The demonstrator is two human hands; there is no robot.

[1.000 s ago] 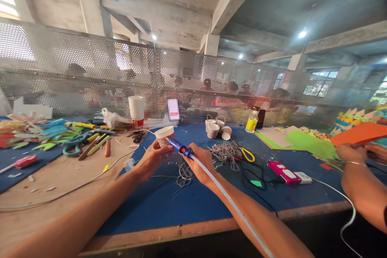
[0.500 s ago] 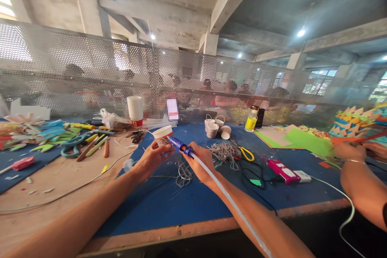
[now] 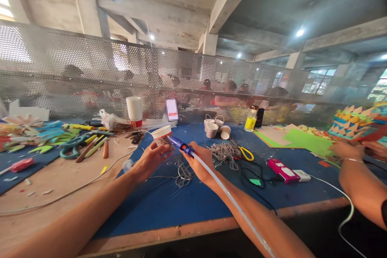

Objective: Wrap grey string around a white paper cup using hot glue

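Note:
My left hand (image 3: 153,159) is closed round a white paper cup (image 3: 161,132) with a red band, its mouth tilted up. In my right hand (image 3: 200,160) is a blue hot glue gun (image 3: 178,143), a long clear glue stick (image 3: 223,191) running out of its back and down along my forearm. The glue gun's nozzle points at the cup's side, close to the rim; whether it touches cannot be made out. Loops of grey cord (image 3: 183,175) lie on the blue mat (image 3: 145,209) between my hands.
Small cord-wrapped cups (image 3: 212,130), a heap of grey cord (image 3: 225,152) and yellow-handled scissors (image 3: 247,153) lie beyond my right hand. A pink power strip (image 3: 283,170) sits further right, near a co-worker's hands (image 3: 349,150). Stacked paper cups (image 3: 134,111) and blue scissors (image 3: 71,148) are left.
The view has shifted very slightly. Both hands keep the cup and the glue gun in nearly the same pose.

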